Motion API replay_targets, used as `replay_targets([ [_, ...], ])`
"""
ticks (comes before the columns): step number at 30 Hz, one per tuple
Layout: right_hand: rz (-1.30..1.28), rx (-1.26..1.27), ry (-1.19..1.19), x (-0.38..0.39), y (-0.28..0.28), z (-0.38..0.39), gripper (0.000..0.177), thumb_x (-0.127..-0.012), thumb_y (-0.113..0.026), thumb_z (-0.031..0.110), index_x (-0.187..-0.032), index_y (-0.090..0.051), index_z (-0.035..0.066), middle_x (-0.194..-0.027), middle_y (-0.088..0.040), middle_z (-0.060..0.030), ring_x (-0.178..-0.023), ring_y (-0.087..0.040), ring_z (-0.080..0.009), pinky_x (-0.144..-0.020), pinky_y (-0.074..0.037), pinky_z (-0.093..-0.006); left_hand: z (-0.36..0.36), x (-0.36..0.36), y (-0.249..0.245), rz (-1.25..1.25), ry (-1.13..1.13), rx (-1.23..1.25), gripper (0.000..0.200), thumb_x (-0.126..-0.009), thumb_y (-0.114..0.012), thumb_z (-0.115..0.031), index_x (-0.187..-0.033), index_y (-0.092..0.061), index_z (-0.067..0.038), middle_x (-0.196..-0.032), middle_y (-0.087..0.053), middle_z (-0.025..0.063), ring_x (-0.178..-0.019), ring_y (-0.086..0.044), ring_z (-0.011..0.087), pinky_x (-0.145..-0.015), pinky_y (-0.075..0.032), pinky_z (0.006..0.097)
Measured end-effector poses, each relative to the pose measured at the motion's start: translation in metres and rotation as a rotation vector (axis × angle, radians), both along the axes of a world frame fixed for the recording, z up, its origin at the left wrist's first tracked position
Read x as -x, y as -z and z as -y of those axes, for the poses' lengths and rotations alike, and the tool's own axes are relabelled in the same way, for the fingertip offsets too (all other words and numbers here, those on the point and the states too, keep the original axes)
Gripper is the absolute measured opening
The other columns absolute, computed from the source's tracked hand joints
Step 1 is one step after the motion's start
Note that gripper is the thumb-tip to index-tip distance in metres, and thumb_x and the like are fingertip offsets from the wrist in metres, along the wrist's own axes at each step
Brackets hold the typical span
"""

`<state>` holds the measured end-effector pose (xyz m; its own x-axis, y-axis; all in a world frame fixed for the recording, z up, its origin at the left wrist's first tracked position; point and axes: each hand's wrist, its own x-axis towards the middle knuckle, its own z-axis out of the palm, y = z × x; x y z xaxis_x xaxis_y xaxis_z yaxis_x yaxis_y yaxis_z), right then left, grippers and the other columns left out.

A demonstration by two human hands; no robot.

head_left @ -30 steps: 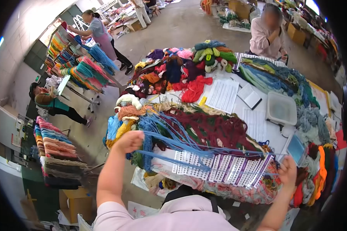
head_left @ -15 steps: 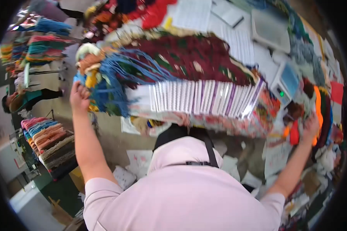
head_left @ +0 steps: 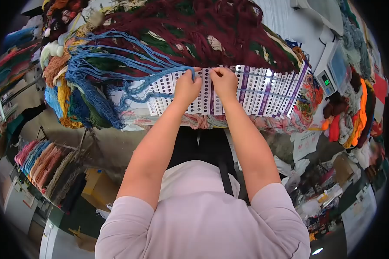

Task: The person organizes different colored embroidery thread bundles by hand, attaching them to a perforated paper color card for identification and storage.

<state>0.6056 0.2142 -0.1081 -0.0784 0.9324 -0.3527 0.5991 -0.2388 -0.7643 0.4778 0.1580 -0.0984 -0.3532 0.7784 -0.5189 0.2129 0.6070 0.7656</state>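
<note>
My left hand (head_left: pixel 188 90) is closed around several strands of blue yarn (head_left: pixel 136 80), which run to it from a thick hank at the left. Close beside it, my right hand (head_left: pixel 224 84) is closed with thumb and forefinger pinched together; what lies between them is too small to make out. Both hands are over a row of white and purple strips with punched holes (head_left: pixel 257 97). Thin blue strands cross the strips to the right of my right hand. Beyond the hands lies a heap of dark maroon yarn (head_left: pixel 190 26) with green and cream strands.
A scale with a green display (head_left: pixel 327 82) stands at the right. Near it hang orange yarn (head_left: pixel 362 110) and red yarn (head_left: pixel 334 128). Mixed hanks (head_left: pixel 65 97) hang at the table's left end. A rack of coloured yarn (head_left: pixel 47 162) stands lower left.
Both hands have come in from far left and far right to the middle of the strips. Blue strands now stretch to my left hand, and others lie across the strips at the right.
</note>
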Motion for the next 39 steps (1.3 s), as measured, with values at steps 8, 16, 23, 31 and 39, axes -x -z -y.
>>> replay_targets([
  [8,0.063,-0.024,0.027,0.003,0.011,0.004,0.015,-0.078,-0.072,0.017,-0.083,-0.070,0.003,-0.077,-0.065,-0.0068,-0.066,-0.061,-0.0170,-0.063,-0.048,-0.0304,-0.013,-0.002,0.026,0.012,0.033,-0.005,0.020,-0.083,-0.057,-0.015,-0.092,-0.065,0.001,-0.072,-0.064,0.0154,-0.065,-0.063,0.0249,-0.060,-0.047,0.0358],
  [16,0.057,-0.237,-0.093,0.000,0.007,0.021,0.011,-0.079,-0.068,0.011,-0.088,-0.070,0.005,-0.088,-0.065,-0.0066,-0.073,-0.064,-0.0220,-0.067,-0.050,-0.0310,-0.031,0.016,0.025,0.458,-0.032,0.253,0.018,-0.083,-0.066,-0.016,-0.078,-0.062,0.001,-0.065,-0.054,-0.0012,-0.056,-0.044,0.0068,-0.049,-0.036,0.0262],
  [23,0.055,-0.261,-0.195,-0.017,-0.009,0.013,0.026,-0.078,-0.067,0.011,-0.104,-0.066,0.009,-0.094,-0.062,-0.0054,-0.077,-0.064,-0.0241,-0.068,-0.051,-0.0327,-0.019,0.010,0.017,0.408,-0.269,0.112,0.016,-0.083,-0.065,-0.015,-0.087,-0.062,0.000,-0.065,-0.053,-0.0020,-0.054,-0.041,0.0044,-0.047,-0.034,0.0270],
  [31,0.426,-0.365,-0.433,-0.030,-0.013,-0.007,0.022,-0.075,-0.067,0.011,-0.096,-0.064,0.011,-0.093,-0.058,-0.0055,-0.082,-0.061,-0.0277,-0.066,-0.049,-0.0398,0.006,0.059,-0.035,1.536,-0.375,0.172,0.017,-0.084,-0.058,-0.009,-0.100,-0.058,-0.006,-0.081,-0.058,0.0010,-0.046,-0.031,0.0032,-0.046,-0.031,0.0199],
  [39,0.006,-0.484,-0.441,-0.028,-0.029,-0.005,0.019,-0.076,-0.060,0.003,-0.094,-0.055,0.007,-0.084,-0.059,-0.0108,-0.087,-0.056,-0.0316,-0.074,-0.046,-0.0439,-0.029,0.011,-0.010,0.418,0.297,0.224,0.023,-0.092,-0.055,-0.009,-0.111,-0.068,-0.010,-0.069,-0.052,-0.0037,-0.061,-0.049,0.0039,-0.051,-0.041,0.0207],
])
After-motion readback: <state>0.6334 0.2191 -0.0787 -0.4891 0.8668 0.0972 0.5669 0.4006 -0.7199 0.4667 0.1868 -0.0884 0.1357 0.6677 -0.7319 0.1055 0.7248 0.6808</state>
